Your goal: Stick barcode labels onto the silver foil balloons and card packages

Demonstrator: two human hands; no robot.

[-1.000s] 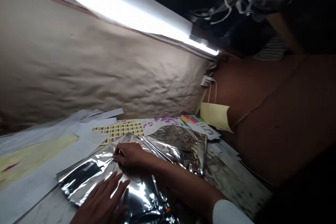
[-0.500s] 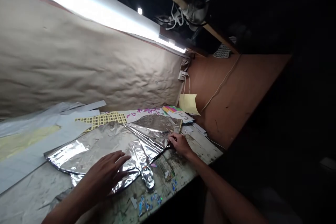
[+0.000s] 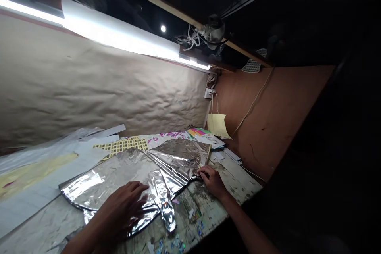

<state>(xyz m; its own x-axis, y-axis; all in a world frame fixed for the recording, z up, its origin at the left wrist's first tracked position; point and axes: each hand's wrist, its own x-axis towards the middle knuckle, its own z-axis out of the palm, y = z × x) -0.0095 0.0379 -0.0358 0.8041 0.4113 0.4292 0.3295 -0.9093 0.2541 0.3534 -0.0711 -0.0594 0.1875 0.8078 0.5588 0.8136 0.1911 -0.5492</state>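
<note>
A crinkled silver foil sheet (image 3: 119,172) lies spread on the work table (image 3: 216,206), with a rounded outline and a dark seam along its lower edge. A narrow foil tail (image 3: 167,215) hangs off its lower side. My left hand (image 3: 122,206) rests flat on the foil, fingers apart, near that tail. My right hand (image 3: 212,180) is at the foil's right end, its fingers curled and pinching the dark edge. Part of the sheet is hidden under my left hand.
A yellow label sheet (image 3: 120,145) and white papers (image 3: 38,170) lie beyond and beside the foil. Colored sticky notes (image 3: 199,131) sit at the far end. Iridescent scraps (image 3: 172,244) are scattered near the table's edge. Tan paper (image 3: 89,87) covers the wall under a bright lamp (image 3: 119,33).
My right hand has gone from the middle of the foil to its right edge, and the sheet now lies spread out. The view has also swung wider, and my left hand has barely shifted since half a second ago.
</note>
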